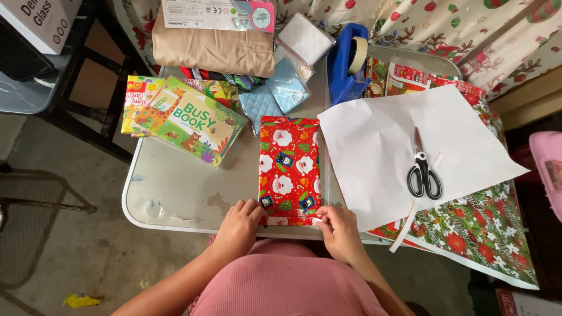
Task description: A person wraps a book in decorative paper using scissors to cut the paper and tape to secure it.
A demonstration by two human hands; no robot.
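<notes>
A flat parcel wrapped in red festive paper (289, 167) lies lengthwise on the grey folding table (175, 193), its near end at the table's front edge. My left hand (241, 225) presses the near left corner of the parcel, fingers curled over the folded paper flap. My right hand (338, 229) pinches the near right corner of the same flap. A white paper strip shows along the near end between both hands.
A white sheet (374, 146) with black-handled scissors (423, 172) lies to the right, over festive wrapping paper (486, 228). A blue tape dispenser (346, 61), children's books (187, 120), quilted pouches (287, 88) and folded tan fabric (213, 50) stand behind. A dark chair (35, 205) is left.
</notes>
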